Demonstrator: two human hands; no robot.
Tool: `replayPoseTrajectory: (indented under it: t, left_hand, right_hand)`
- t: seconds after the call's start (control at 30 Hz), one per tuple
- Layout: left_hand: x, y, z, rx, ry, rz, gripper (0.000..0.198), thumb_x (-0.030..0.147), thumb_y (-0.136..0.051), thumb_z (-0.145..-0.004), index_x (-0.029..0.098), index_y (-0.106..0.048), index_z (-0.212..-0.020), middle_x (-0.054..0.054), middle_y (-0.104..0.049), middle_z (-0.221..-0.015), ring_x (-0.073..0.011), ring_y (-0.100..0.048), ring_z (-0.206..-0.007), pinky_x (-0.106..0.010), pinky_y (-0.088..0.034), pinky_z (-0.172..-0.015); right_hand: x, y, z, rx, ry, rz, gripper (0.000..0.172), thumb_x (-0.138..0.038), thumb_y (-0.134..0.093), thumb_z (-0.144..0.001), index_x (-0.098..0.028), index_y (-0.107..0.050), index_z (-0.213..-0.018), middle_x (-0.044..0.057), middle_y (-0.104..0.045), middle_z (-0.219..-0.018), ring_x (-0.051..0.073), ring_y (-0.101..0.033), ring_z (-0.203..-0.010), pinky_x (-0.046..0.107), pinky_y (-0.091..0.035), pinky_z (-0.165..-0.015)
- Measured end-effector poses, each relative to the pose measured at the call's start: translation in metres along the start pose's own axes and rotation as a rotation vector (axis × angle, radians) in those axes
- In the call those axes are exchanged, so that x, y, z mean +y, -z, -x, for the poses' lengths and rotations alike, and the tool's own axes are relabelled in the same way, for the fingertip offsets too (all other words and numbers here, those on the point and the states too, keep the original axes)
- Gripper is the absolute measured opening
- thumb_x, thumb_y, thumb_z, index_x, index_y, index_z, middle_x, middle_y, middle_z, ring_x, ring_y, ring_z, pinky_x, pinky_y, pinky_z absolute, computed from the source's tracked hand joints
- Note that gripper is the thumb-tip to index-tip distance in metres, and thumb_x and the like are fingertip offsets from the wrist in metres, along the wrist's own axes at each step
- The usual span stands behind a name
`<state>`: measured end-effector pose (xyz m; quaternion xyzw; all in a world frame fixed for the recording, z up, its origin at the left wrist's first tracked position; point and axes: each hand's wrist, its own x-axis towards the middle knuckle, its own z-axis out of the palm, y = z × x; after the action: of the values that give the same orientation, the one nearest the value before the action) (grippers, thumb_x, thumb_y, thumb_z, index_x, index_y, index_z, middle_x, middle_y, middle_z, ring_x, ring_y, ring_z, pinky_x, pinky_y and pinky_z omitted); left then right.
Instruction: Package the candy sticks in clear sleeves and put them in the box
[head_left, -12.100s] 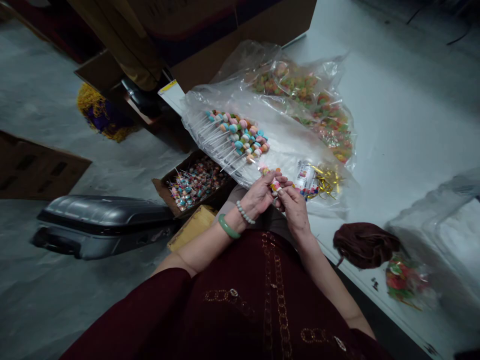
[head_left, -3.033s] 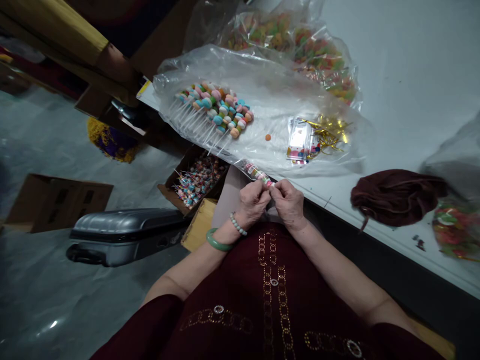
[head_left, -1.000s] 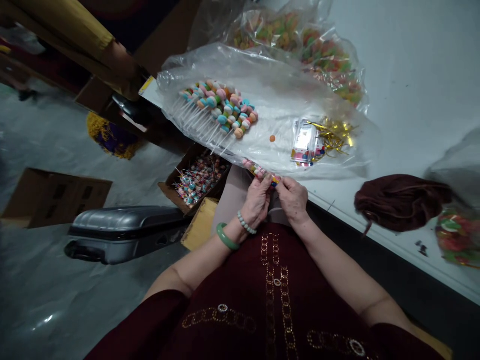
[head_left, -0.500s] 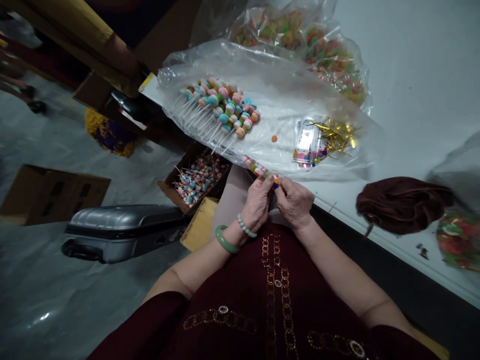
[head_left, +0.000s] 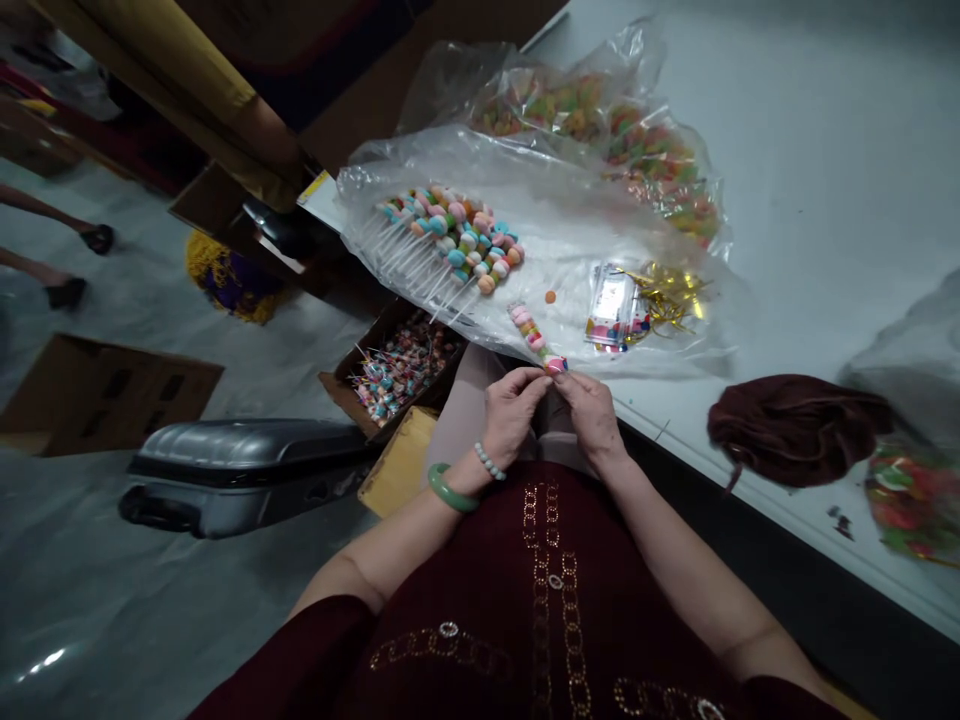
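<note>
My left hand point(head_left: 508, 412) and my right hand point(head_left: 594, 412) meet at the table's near edge, both pinched on the lower end of a candy skewer point(head_left: 534, 336) wrapped in clear film. The skewer points up and away from me over the plastic sheet point(head_left: 570, 225). A row of unwrapped candy skewers point(head_left: 457, 245) lies on that sheet at the far left. A stack of small printed bags point(head_left: 616, 310) and gold twist ties point(head_left: 667, 295) lie to the right of my hands. One loose orange candy point(head_left: 550, 297) sits between them.
Bags of mixed candy point(head_left: 637, 160) lie at the back of the white table point(head_left: 825, 200). A dark red cloth point(head_left: 795, 425) lies at the right. Below the table stand a box of wrapped skewers point(head_left: 397, 370), a grey suitcase point(head_left: 240, 470) and a cardboard box point(head_left: 90, 390). Another person's feet point(head_left: 75, 265) show far left.
The wrapped skewer has swung from lying leftwards to pointing upright away from me. My hands have shifted slightly down its end. Another person's feet have come into view at left.
</note>
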<state>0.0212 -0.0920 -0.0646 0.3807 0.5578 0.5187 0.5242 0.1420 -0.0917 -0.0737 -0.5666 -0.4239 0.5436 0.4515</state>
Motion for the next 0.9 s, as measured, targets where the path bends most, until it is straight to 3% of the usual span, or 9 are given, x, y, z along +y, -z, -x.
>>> replayPoseTrajectory:
  t: [0.13,0.23,0.43,0.57,0.67,0.77,0.9]
  left_hand:
    - [0.0,0.007,0.0,-0.043,-0.169,-0.267,0.006,0.025,-0.071,-0.076,0.023,-0.075,-0.08,-0.001,-0.072,-0.079,-0.015,-0.062,-0.074,-0.026,-0.046,-0.073]
    - [-0.005,0.01,-0.002,-0.025,-0.207,-0.367,0.007,0.029,-0.069,-0.079,0.024,-0.073,-0.079,0.0,-0.07,-0.076,-0.0142,-0.06,-0.07,-0.025,-0.044,-0.068]
    - [-0.011,0.013,-0.003,-0.02,-0.249,-0.473,0.011,0.025,-0.061,-0.084,0.024,-0.071,-0.081,0.0,-0.068,-0.073,-0.0139,-0.057,-0.066,-0.025,-0.04,-0.065]
    - [-0.007,0.013,0.001,-0.097,-0.449,-0.587,0.013,0.02,-0.058,-0.084,0.023,-0.069,-0.078,-0.003,-0.065,-0.073,-0.0172,-0.056,-0.071,-0.03,-0.041,-0.073]
    - [-0.005,0.012,0.005,-0.201,-0.585,-0.65,0.016,0.022,-0.057,-0.085,0.021,-0.067,-0.073,-0.005,-0.059,-0.067,-0.0177,-0.052,-0.069,-0.033,-0.041,-0.076]
    - [-0.008,0.011,0.005,-0.213,-0.515,-0.539,0.017,0.026,-0.057,-0.087,0.019,-0.067,-0.075,-0.004,-0.06,-0.069,-0.0158,-0.051,-0.068,-0.031,-0.041,-0.072]
    - [-0.012,0.014,0.001,-0.123,-0.194,-0.203,0.014,0.03,-0.061,-0.084,0.018,-0.066,-0.078,-0.001,-0.061,-0.071,-0.0125,-0.051,-0.065,-0.025,-0.041,-0.062]
  right_hand:
    - [-0.005,-0.001,0.006,-0.133,-0.171,-0.246,0.028,-0.045,-0.066,-0.075,-0.021,-0.056,-0.062,-0.006,-0.035,-0.052,0.01,-0.026,-0.049,0.025,-0.021,-0.047]
    - [-0.009,0.0,0.012,-0.191,-0.21,-0.255,0.026,-0.043,-0.067,-0.074,-0.02,-0.058,-0.065,-0.007,-0.032,-0.052,0.009,-0.022,-0.048,0.025,-0.017,-0.046]
    - [-0.01,0.002,0.018,-0.16,-0.175,-0.203,0.025,-0.043,-0.065,-0.075,-0.019,-0.063,-0.068,-0.006,-0.038,-0.05,0.009,-0.029,-0.048,0.024,-0.019,-0.045]
    - [-0.006,0.002,0.015,-0.123,-0.246,-0.236,0.023,-0.041,-0.064,-0.072,-0.019,-0.063,-0.066,-0.007,-0.036,-0.047,0.008,-0.026,-0.043,0.024,-0.015,-0.043]
    - [-0.003,-0.001,0.01,-0.001,-0.139,-0.12,0.028,-0.041,-0.066,-0.071,-0.02,-0.056,-0.058,-0.006,-0.037,-0.048,0.008,-0.029,-0.046,0.025,-0.018,-0.044]
    - [-0.005,-0.003,0.009,0.018,-0.117,-0.077,0.028,-0.044,-0.064,-0.075,-0.019,-0.058,-0.062,-0.007,-0.038,-0.045,0.009,-0.031,-0.045,0.025,-0.02,-0.044]
    - [-0.009,0.0,0.012,-0.163,-0.196,-0.199,0.024,-0.043,-0.06,-0.078,-0.019,-0.065,-0.08,-0.005,-0.049,-0.051,0.009,-0.037,-0.045,0.023,-0.026,-0.044]
